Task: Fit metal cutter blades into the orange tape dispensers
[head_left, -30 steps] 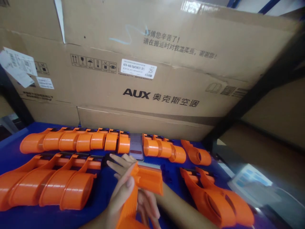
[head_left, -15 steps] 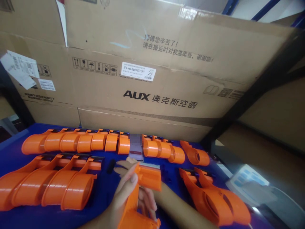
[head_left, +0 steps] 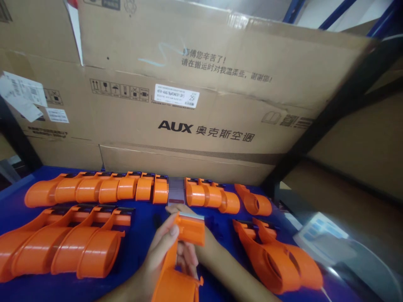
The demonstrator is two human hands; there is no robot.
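Observation:
My left hand (head_left: 162,247) grips an orange tape dispenser (head_left: 191,233), thumb on the near side and fingers curled behind its frame. A serrated metal blade (head_left: 197,216) runs along the top edge of the dispenser's head. My right hand (head_left: 176,208) reaches across behind the dispenser and my left hand. Only a little of it shows, so whether it holds anything is hidden. A small, blurred dark piece (head_left: 157,220) lies left of the hands.
Several orange dispensers with black parts stand in a back row (head_left: 91,191), with others at front left (head_left: 97,253) and right (head_left: 280,268) on the blue surface (head_left: 138,251). A phone (head_left: 176,193) leans behind the hands. A large cardboard box (head_left: 132,126) stands at the back.
The view has shifted slightly. My right hand has drawn rightward, farther behind the left hand, so its fingers show less. The left hand still grips the dispenser.

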